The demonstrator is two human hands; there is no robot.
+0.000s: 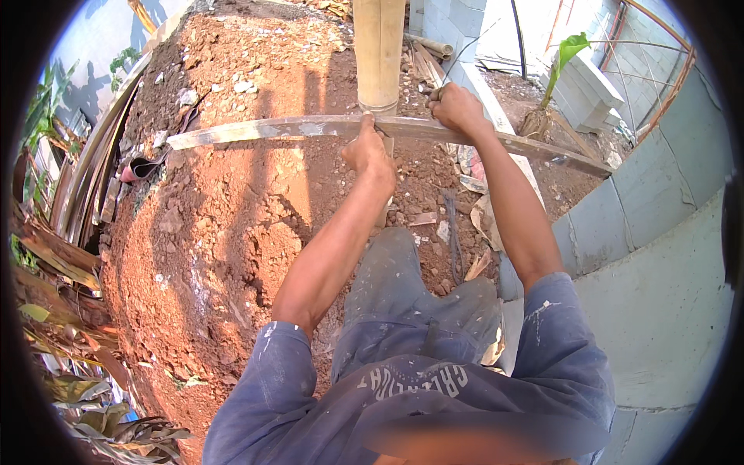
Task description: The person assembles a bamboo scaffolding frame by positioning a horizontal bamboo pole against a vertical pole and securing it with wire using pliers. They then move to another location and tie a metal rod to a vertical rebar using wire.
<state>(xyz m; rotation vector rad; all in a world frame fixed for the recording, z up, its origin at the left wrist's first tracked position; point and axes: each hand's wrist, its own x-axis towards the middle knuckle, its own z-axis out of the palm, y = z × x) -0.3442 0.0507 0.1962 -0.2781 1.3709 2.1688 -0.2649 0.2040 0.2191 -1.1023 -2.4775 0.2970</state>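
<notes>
A long, narrow wooden plank [302,126] lies crosswise in front of an upright bamboo pole [378,54]. Where the two cross, my left hand [367,157] is closed on the plank, its thumb pointing up along the front face. Just right of the pole, my right hand [460,113] is a fist over the plank's upper edge. A thin dark wire [457,59] rises from that fist toward the upper right. My curled fingers hide its lower end, and I cannot tell whether this hand also presses on the plank.
Reddish, lumpy soil [225,225] slopes on the left, with dry leaves [116,434] along its edge. A grey block wall [659,287] curves along my right. Stacked pale blocks [585,93] and a green-leaved sprout [570,58] stand beyond the plank's right end.
</notes>
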